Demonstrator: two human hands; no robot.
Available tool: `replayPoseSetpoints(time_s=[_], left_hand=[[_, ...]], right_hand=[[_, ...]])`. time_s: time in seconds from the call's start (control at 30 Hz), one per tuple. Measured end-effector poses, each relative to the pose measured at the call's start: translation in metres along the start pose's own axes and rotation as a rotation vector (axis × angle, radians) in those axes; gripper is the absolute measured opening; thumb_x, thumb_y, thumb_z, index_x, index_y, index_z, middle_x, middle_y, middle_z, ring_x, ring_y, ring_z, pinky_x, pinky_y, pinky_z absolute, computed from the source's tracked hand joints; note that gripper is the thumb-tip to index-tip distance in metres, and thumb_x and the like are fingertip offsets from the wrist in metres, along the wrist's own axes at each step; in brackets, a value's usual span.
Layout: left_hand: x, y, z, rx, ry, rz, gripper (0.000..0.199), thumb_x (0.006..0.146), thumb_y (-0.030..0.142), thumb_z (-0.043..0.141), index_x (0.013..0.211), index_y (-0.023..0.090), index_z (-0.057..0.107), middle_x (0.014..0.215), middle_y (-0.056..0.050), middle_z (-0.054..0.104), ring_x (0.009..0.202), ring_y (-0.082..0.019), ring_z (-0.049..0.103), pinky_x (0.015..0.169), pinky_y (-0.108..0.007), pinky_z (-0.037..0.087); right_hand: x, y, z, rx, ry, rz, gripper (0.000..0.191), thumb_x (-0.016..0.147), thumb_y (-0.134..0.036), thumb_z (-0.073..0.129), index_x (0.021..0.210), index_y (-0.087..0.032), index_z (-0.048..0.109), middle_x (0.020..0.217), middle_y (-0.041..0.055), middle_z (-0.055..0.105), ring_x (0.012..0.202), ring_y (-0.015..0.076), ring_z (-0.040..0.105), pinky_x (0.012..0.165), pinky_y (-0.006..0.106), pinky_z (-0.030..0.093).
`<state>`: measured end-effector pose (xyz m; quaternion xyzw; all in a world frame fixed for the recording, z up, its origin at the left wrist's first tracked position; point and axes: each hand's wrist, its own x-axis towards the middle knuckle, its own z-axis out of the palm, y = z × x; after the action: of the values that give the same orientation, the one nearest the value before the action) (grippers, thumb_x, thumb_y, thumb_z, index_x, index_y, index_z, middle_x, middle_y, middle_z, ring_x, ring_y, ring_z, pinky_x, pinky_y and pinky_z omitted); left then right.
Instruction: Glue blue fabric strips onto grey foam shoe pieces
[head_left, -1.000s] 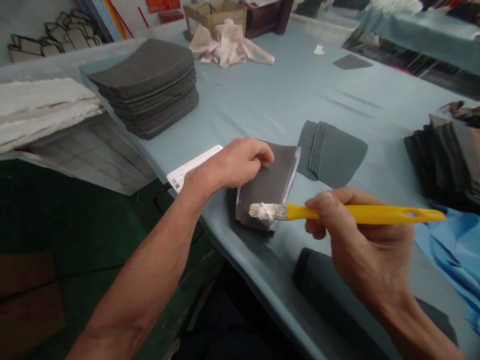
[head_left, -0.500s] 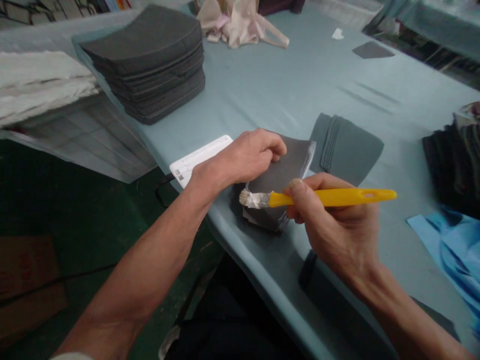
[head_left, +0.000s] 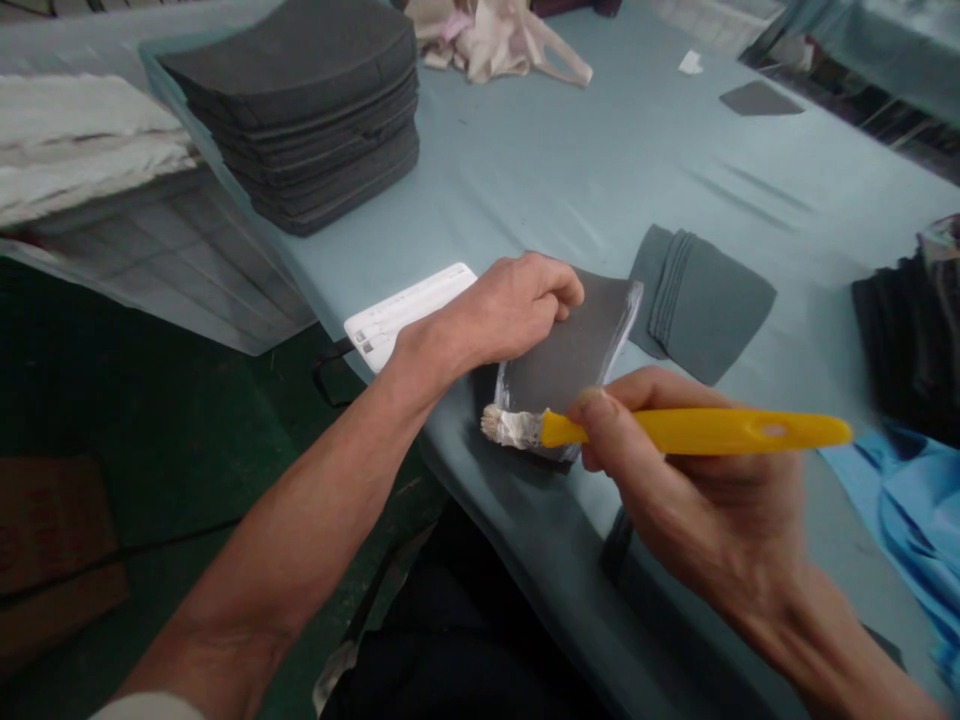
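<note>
My right hand [head_left: 675, 480] is closed round the yellow handle of a paintbrush [head_left: 750, 431]. The brush's bristles and ferrule are caked with white stuff, and the tip is at the near left corner of a small stack of grey pieces [head_left: 562, 360]. White smears line the left and right edges of that stack. Across the stack's far left part lies my left hand [head_left: 525, 305], its fingers curled down onto the top piece; the thumb is hidden. A white card or flat device [head_left: 405, 310] lies beside and partly behind my left wrist.
A tall pile of dark grey pieces [head_left: 315, 120] stands at the table's left edge. Fanned grey pieces [head_left: 712, 300] lie right of the small stack. Beige cloth [head_left: 502, 45] is at the back. Dark folded fabric [head_left: 907, 340] and blue cloth [head_left: 915, 490] are at the right.
The brush has moved down along the stack's left edge toward its near corner, with my right hand coming nearer. My left hand keeps its place on the stack. The view has shifted slightly.
</note>
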<state>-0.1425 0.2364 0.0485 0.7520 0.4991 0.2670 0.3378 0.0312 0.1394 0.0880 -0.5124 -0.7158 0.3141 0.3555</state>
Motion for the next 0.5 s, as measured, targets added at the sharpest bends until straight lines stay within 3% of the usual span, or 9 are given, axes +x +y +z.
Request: replayPoseSetpoints(time_s=[0.1, 0.23, 0.37, 0.5], left_hand=[[0.0, 0.0, 0.0, 0.015, -0.005, 0.013, 0.044, 0.08, 0.001, 0.047, 0.106, 0.016, 0.079, 0.109, -0.004, 0.081, 0.102, -0.018, 0.073, 0.096, -0.031, 0.054], [0.0, 0.002, 0.0, 0.045, -0.003, 0.023, 0.043, 0.082, 0.002, 0.046, 0.106, 0.017, 0.079, 0.109, -0.004, 0.081, 0.101, -0.018, 0.072, 0.097, -0.033, 0.054], [-0.002, 0.005, 0.001, 0.125, 0.006, 0.031, 0.041, 0.085, 0.003, 0.046, 0.107, 0.017, 0.078, 0.11, -0.005, 0.08, 0.102, -0.019, 0.071, 0.099, -0.034, 0.053], [-0.007, 0.009, 0.003, 0.217, 0.004, 0.082, 0.041, 0.089, 0.004, 0.043, 0.107, 0.017, 0.076, 0.11, -0.005, 0.079, 0.103, -0.019, 0.071, 0.097, -0.035, 0.053]], right_hand=[[-0.008, 0.0, -0.005, -0.027, -0.045, 0.013, 0.033, 0.093, -0.034, 0.074, 0.062, -0.025, 0.066, 0.047, -0.0038, 0.059, 0.036, 0.0107, 0.048, 0.035, 0.022, 0.035], [-0.011, 0.004, -0.003, 0.003, 0.018, -0.017, 0.029, 0.095, -0.034, 0.074, 0.068, -0.025, 0.069, 0.052, -0.0037, 0.063, 0.04, 0.0109, 0.051, 0.038, 0.022, 0.038], [-0.014, 0.004, 0.0, 0.037, 0.023, 0.001, 0.033, 0.094, -0.032, 0.074, 0.063, -0.024, 0.066, 0.049, -0.0039, 0.059, 0.039, 0.0102, 0.049, 0.038, 0.021, 0.037], [-0.029, -0.004, -0.017, 0.013, 0.047, 0.039, 0.031, 0.092, -0.037, 0.075, 0.063, -0.025, 0.069, 0.049, -0.0027, 0.063, 0.034, 0.0111, 0.05, 0.032, 0.022, 0.036]])
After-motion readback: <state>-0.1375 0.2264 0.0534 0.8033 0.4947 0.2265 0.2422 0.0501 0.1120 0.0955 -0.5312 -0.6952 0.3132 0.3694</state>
